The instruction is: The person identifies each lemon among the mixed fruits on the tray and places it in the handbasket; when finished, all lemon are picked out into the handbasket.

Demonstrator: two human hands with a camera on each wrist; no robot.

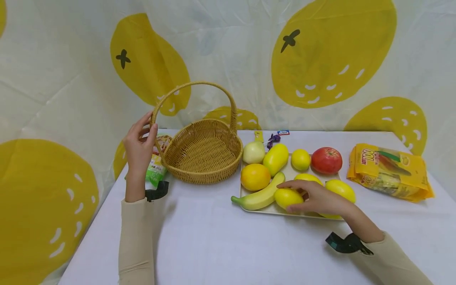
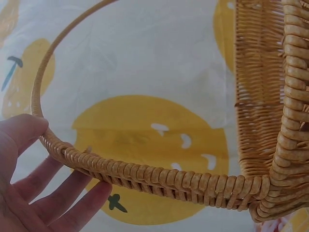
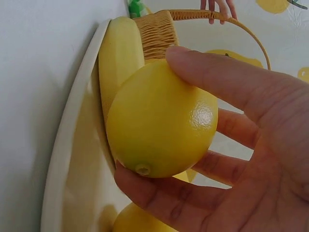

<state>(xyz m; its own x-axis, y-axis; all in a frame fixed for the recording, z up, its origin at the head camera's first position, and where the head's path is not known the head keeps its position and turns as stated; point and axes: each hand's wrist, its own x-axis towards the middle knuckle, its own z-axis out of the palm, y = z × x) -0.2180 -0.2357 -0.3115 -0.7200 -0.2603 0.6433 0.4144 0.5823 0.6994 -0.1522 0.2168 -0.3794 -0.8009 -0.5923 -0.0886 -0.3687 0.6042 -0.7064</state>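
My left hand (image 1: pixel 139 144) holds the left side of the handle of a wicker basket (image 1: pixel 203 174), thumb and fingers on either side of it. The left wrist view shows the same handle (image 2: pixel 159 176) close up. Nothing lies inside the basket. Over the front of a cream tray (image 1: pixel 256 211), my right hand (image 1: pixel 317 196) grips a yellow lemon (image 3: pixel 161 118) between thumb and fingers. A banana (image 1: pixel 261 196) lies just left of that lemon. Behind it on the tray are an orange (image 1: pixel 255 177), a mango (image 1: pixel 276 159) and a pomegranate (image 1: pixel 326 160).
More yellow fruit (image 1: pixel 340 190) lies partly under my right hand. A yellow snack bag (image 1: pixel 390 172) stands right of the tray. Green packaging (image 1: pixel 155 170) sits left of the basket, partly hidden. Small wrapped sweets (image 1: pixel 273 140) lie behind the tray, before a patterned curtain (image 1: pixel 228 47).
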